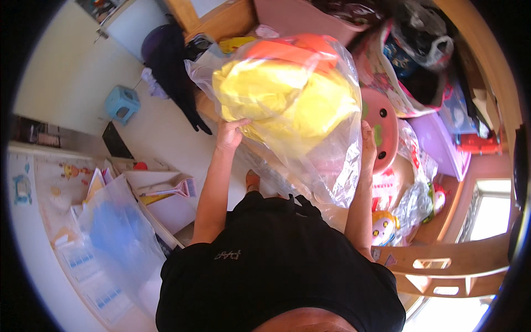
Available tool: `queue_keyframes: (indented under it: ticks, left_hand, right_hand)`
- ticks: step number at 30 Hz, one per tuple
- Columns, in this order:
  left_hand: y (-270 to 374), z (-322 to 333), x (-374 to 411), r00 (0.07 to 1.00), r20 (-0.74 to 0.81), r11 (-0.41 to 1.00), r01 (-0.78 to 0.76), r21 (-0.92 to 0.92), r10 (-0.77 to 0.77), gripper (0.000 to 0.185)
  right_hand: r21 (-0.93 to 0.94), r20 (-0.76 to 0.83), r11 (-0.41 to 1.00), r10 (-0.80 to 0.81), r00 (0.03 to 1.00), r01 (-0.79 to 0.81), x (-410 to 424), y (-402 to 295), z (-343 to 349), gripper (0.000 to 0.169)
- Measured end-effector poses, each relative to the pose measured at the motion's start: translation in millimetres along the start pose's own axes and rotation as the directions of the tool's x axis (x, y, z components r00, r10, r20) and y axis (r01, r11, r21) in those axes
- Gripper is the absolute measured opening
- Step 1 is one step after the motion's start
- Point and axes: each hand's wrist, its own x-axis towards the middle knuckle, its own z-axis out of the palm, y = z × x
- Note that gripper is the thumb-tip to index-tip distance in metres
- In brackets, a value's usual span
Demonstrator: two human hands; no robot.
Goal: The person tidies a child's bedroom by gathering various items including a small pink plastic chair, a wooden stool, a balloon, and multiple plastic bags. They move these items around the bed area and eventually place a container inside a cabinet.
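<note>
A large clear plastic bag [332,166] is held up in front of me between both hands. Inside it lies a bundle of yellow material [282,91], with orange material [294,52] at the far end. My left hand [230,133] pinches the bag's left edge, thumb laid over the plastic. On the right side, my right hand [368,145] grips the opposite edge; its fingers are partly hidden by the plastic. Just beyond that hand is a pink stool top [386,133] with dark round spots.
A blue plastic stool [122,103] stands on the floor at left, near a white door [74,70]. Dark clothing [172,70] hangs close by. A flowered storage bag [398,83], a purple bin [439,141] and plastic bags crowd the right. A wooden ladder [444,265] is at lower right.
</note>
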Motion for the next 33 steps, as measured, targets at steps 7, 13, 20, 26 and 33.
queue_keyframes:
  ticks: [7, 13, 20, 26, 33]
  left_hand:
    - [75, 7, -19, 0.835, 0.358, 0.438, -0.531, 0.726, 0.419, 0.030]
    - [73, 11, -31, 0.540, 0.757, -0.224, -0.739, 0.636, 0.368, 0.024]
    - [97, -46, -30, 0.586, 0.754, -0.384, -0.650, 0.656, 0.296, 0.034]
    - [135, -88, -39, 0.785, 0.530, -0.345, -0.424, 0.837, 0.320, 0.042]
    - [139, -113, -19, 0.801, -0.517, 0.927, -0.120, 0.356, 0.303, 0.075]
  right_hand:
    - [-0.093, 0.316, 0.944, 0.328, 0.890, -0.315, 15, 17, 79, 0.083]
    - [0.118, 0.191, 0.812, 0.547, 0.815, -0.572, 43, 70, 139, 0.054]
    - [-0.277, 0.152, 0.868, 0.464, 0.873, -0.413, 64, 129, 178, 0.043]
    - [-0.233, 0.239, 0.943, 0.293, 0.926, -0.238, 82, 182, 193, 0.050]
    - [-0.204, 0.428, 0.925, 0.378, 0.821, -0.319, 131, 243, 194, 0.061]
